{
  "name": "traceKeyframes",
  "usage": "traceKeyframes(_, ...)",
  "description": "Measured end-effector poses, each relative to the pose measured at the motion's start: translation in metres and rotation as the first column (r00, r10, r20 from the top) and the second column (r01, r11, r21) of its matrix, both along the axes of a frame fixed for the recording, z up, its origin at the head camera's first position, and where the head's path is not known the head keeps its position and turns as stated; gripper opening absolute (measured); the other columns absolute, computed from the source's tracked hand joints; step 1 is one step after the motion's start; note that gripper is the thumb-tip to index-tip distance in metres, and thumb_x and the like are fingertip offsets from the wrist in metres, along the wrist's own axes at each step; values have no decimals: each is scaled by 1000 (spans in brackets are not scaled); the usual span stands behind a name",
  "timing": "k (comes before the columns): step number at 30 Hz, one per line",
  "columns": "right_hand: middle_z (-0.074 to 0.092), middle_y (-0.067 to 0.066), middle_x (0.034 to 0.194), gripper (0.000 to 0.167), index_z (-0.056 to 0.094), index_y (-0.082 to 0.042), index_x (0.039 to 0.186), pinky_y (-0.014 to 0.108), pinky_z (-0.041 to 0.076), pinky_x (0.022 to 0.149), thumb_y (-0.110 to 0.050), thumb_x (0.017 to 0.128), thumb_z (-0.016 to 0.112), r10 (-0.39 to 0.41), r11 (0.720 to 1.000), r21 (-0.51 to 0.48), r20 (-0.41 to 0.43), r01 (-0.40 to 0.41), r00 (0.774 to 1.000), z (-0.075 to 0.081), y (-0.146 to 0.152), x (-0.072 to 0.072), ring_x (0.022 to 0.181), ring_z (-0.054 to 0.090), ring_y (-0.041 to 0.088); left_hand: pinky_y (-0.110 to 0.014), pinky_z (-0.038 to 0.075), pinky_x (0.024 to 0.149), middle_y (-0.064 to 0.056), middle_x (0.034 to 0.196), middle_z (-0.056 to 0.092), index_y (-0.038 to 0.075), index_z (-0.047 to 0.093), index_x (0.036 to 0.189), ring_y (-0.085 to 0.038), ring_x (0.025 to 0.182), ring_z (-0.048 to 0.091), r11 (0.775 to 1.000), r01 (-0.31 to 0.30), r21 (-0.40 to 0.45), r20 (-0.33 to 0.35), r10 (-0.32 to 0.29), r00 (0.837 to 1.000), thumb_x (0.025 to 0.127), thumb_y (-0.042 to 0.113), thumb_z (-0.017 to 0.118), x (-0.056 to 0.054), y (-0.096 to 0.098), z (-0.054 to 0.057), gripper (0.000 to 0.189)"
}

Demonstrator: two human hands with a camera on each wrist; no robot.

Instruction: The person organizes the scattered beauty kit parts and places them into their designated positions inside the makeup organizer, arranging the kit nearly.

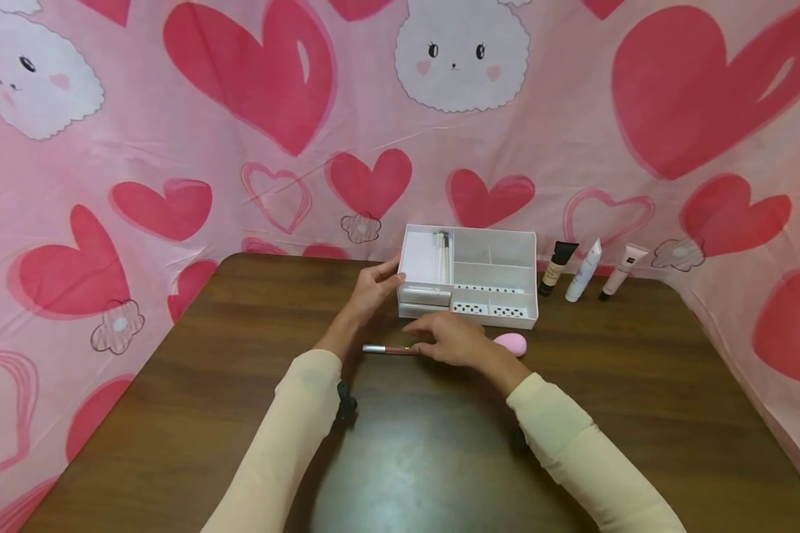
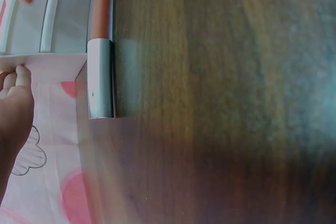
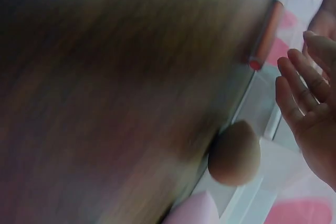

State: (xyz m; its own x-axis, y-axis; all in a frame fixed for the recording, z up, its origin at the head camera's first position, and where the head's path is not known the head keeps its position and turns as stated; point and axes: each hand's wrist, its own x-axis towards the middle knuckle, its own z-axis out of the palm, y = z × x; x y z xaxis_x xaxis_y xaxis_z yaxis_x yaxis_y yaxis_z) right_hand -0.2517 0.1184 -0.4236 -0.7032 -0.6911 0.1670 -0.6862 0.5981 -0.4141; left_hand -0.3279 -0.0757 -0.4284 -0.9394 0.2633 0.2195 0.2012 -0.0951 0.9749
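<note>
A white cosmetics organizer (image 1: 495, 322) with two small drawers (image 1: 424, 297) stands on the table. My left hand (image 1: 372, 290) touches its left side, fingertips against the side panel in the left wrist view. In front of the drawers is my right hand (image 1: 455, 340), its fingers loosely extended and the palm bare in the right wrist view. A lip gloss tube (image 1: 390, 349) with a silver cap and reddish-brown body lies on the table before the organizer, near the right fingertips. A tan makeup sponge (image 3: 234, 153) and a pink makeup sponge (image 1: 510, 343) lie along the organizer's front.
Slim makeup brushes (image 1: 442, 255) stand in the organizer's left rear compartment. To its right are a black-capped tube (image 1: 557, 268), a white tube (image 1: 584, 272) and a pale pink tube (image 1: 623, 272). Behind the brown table (image 1: 400, 451) hangs a pink heart-patterned cloth (image 1: 560, 148).
</note>
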Motion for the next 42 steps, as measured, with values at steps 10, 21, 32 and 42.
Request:
traceKeyframes(10, 76, 2, 110, 31, 75, -11, 120, 34, 58, 91, -10, 89, 75, 104, 993, 48, 19, -105, 994, -14, -21, -2, 98, 67, 13, -15, 48, 104, -20, 156, 44, -7, 44, 147, -25, 140, 47, 1000, 8, 1, -7, -8, 1000, 98, -3, 57, 1, 0, 0, 51)
traceKeyframes(21, 74, 3, 100, 29, 77, -10, 116, 33, 58, 85, -4, 89, 74, 134, 988, 85, -41, -131, 990, -16, -27, -3, 92, 68, 15, -9, 49, 95, -20, 155, 45, -6, 45, 147, -13, 127, 53, 1000, 5, 4, 0, -5, 1000, 98, -2, 57, 1, -2, -1, 51)
traceKeyframes(32, 73, 2, 96, 29, 79, -14, 114, 29, 57, 80, -2, 88, 72, 151, 986, 73, -62, -147, 987, -20, -23, -5, 87, 68, 13, -10, 49, 95, -21, 154, 47, -7, 46, 146, -8, 122, 56, 1000, 0, 21, 0, 0, 1000, 98, -3, 57, 1, 0, 0, 50)
traceKeyframes(42, 75, 4, 95, 30, 79, -9, 114, 23, 56, 76, 3, 87, 71, 166, 985, -49, -54, -168, 985, -18, -16, -7, 84, 65, 10, -10, 49, 97, -20, 153, 47, -7, 46, 146, -15, 130, 54, 1000, -18, -1, 10, 18, 1000, 97, -3, 58, 4, 1, 3, 50)
